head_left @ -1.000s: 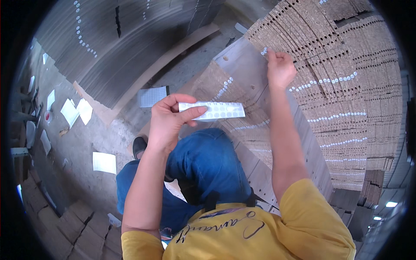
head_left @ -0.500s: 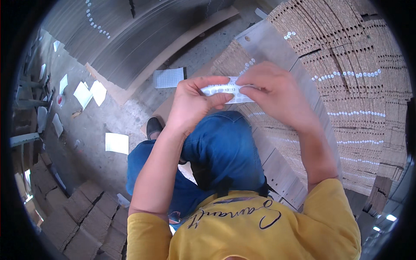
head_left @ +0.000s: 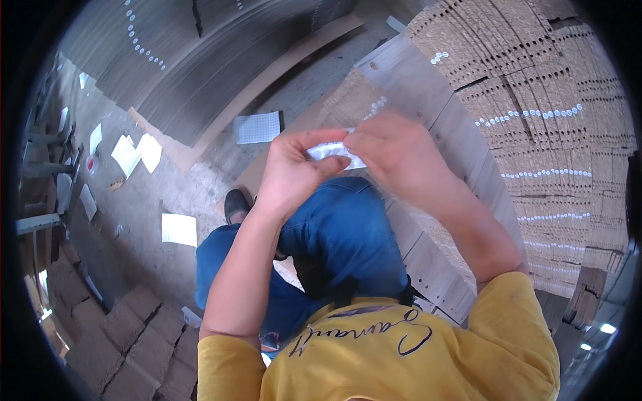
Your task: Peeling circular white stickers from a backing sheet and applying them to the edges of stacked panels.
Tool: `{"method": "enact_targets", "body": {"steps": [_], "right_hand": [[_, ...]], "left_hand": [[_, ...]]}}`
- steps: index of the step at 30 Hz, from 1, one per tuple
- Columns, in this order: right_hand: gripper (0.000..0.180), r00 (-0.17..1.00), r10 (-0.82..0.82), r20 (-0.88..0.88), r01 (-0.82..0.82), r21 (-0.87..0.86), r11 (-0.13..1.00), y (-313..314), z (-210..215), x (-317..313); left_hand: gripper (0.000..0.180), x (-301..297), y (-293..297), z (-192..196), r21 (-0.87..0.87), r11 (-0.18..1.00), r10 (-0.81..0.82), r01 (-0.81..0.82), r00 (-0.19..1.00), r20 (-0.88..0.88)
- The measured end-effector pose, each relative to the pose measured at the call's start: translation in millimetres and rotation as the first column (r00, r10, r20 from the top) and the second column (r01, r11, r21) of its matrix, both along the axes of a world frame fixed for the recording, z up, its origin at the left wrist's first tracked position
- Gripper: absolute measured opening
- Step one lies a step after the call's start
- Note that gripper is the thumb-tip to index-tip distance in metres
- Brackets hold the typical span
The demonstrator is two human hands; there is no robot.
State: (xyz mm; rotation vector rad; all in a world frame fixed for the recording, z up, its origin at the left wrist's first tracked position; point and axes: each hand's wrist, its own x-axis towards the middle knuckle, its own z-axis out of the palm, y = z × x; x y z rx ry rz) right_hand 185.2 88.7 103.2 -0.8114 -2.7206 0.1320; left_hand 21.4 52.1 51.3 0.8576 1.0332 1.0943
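Between my two hands, above my knee, is a small white sheet of round stickers [head_left: 327, 152], folded or curved. My left hand [head_left: 294, 164] pinches its left end, thumb below and fingers above. My right hand [head_left: 394, 148] is closed at the sheet's right end, its fingertips pressed together on it. The right hand covers that end, so whether a loose sticker is between the fingertips cannot be seen.
On my right stand tight stacks of brown boards [head_left: 535, 154] with rows of round white stickers on their edges. Grey-brown boards [head_left: 221, 53] are stacked ahead. White sheets [head_left: 179, 229] lie on the concrete floor [head_left: 150, 200] to my left. More brown stacks [head_left: 144, 341] stand at lower left.
My right hand has moved slightly left and now covers more of the sheet. The sheet has bent or tilted, and less of its face shows. My left hand keeps its pinch.
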Motion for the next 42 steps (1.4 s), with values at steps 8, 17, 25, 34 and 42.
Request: {"method": "enact_targets", "body": {"steps": [8, 17, 25, 34, 42], "right_hand": [[0.018, 0.997, 0.01, 0.071, -0.017, 0.098, 0.995, -12, -8, 0], [0.013, 0.33, -0.77, -0.546, 0.185, -0.762, 0.62, 68, 3, 64], [0.011, 0.175, -0.784, -0.596, 0.455, -0.657, 0.601, 119, -24, 85], [0.012, 0.26, -0.606, -0.751, 0.854, -0.114, 0.508, 146, -60, 88], [0.013, 0.367, -0.568, -0.737, 0.907, 0.147, 0.396, 129, -45, 82]], "left_hand": [[0.029, -4, 0, -7, -0.105, 0.994, -0.029, 0.042, 0.992, 0.125], [0.035, -2, 4, -8, -0.086, 0.996, -0.017, 0.022, 0.998, 0.067], [0.034, -7, 2, -4, -0.084, 0.996, 0.002, 0.002, 0.999, 0.044], [0.032, -6, 1, -5, -0.079, 0.996, -0.023, 0.029, 0.997, 0.072], [0.03, -7, 0, -3, -0.084, 0.994, -0.06, 0.067, 0.994, 0.091]]}}
